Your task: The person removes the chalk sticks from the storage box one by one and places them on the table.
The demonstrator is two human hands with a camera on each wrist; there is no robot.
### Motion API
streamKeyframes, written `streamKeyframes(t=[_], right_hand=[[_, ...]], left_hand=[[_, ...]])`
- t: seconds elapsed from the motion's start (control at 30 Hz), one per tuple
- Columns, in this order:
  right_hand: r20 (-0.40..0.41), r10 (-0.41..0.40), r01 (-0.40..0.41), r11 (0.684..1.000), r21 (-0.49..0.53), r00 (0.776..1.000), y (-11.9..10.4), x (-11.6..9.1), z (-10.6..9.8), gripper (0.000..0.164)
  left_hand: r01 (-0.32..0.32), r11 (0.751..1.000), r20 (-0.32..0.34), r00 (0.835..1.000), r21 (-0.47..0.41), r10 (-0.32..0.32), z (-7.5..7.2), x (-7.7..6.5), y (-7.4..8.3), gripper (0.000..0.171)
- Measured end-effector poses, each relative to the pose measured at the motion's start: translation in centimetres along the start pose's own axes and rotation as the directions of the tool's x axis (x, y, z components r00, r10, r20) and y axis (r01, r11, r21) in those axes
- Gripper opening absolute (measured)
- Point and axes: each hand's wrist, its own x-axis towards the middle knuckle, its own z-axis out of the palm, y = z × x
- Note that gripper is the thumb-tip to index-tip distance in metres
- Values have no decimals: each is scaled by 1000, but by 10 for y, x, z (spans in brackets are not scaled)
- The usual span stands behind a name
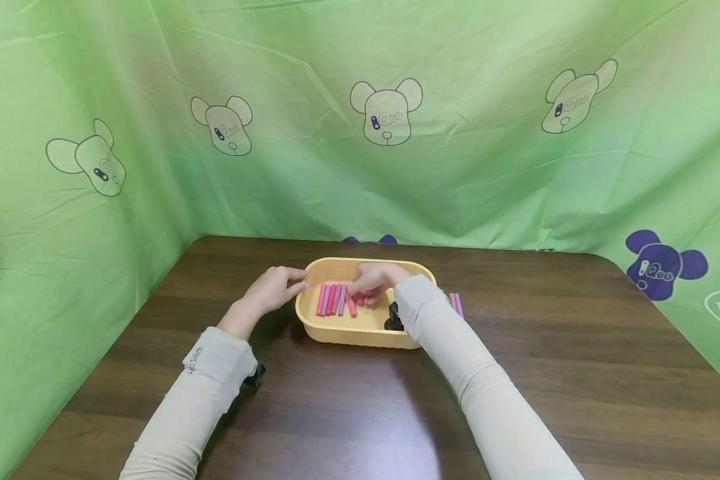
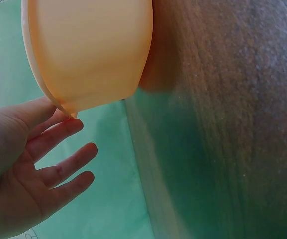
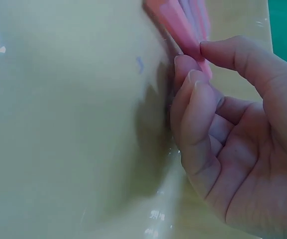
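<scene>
A yellow oval plastic tub (image 1: pixel 360 337) stands on the table. Inside it, on the left, several pink and purple chalk sticks (image 1: pixel 331 300) lie side by side in a row. My right hand (image 1: pixel 373 277) reaches into the tub and pinches a pink chalk stick (image 3: pixel 180 27) between thumb and fingertips, at the right end of that row. At the tub's left end, my left hand (image 1: pixel 273 288) holds the rim (image 2: pixel 39 79) between thumb and index finger, its other fingers spread loosely below, as the left wrist view shows.
More pink and purple chalk sticks (image 1: pixel 456 303) lie on the brown wooden table (image 1: pixel 312 413) just right of the tub, partly hidden by my right sleeve. A green printed cloth (image 1: pixel 312 187) hangs behind the table and along its sides.
</scene>
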Motion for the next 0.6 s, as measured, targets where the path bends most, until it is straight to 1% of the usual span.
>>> streamKeyframes(t=[0.1, 0.33, 0.5, 0.6], right_hand=[[8, -13, 13, 1000, 1, 1000, 1, -4, -3, 23], [-43, -7, 6, 1000, -11, 999, -1, -16, -9, 26], [-81, -29, 27, 999, -26, 996, -3, -24, -11, 22], [-88, -37, 34, 999, -36, 995, -5, -27, -12, 20]], left_hand=[[-5, 1000, -4, 1000, 2, 5, 0, -1, 1, 38], [-13, 1000, -4, 1000, 3, 13, -1, -1, 1, 38], [-8, 1000, -1, 1000, -3, 8, -1, -2, 2, 38], [-5, 1000, 3, 1000, -1, 5, -2, -3, 3, 38]])
